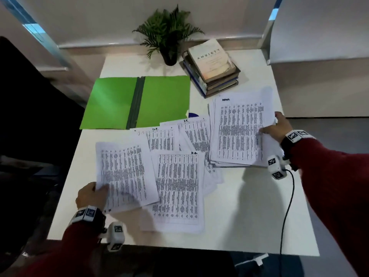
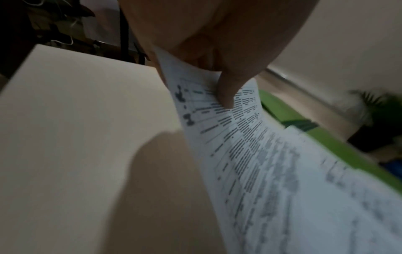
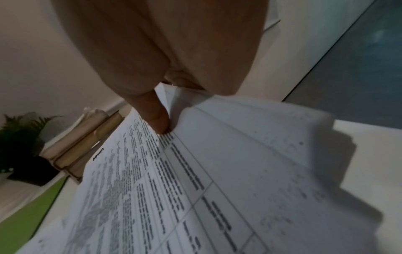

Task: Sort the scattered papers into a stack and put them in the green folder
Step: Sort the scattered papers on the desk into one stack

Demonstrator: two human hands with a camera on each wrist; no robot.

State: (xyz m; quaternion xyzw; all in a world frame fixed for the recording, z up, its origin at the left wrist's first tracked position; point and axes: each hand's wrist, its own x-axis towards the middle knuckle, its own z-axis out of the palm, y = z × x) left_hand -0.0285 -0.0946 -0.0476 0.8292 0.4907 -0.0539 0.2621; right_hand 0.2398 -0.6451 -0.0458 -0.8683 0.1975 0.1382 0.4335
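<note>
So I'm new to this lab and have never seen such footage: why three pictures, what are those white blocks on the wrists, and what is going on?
No robot here: a person in red sleeves works with bare hands. The white blocks are small cameras strapped to each wrist; a third camera sits on the head. The wide picture is the head view, the two close ones look along each hand.

On the white table lie an open green folder, loose printed papers, a stack of books and a potted plant.

The left hand pinches the corner of one sheet, thumb on top in its wrist view. The right hand grips the edge of the gathered stack.
</note>
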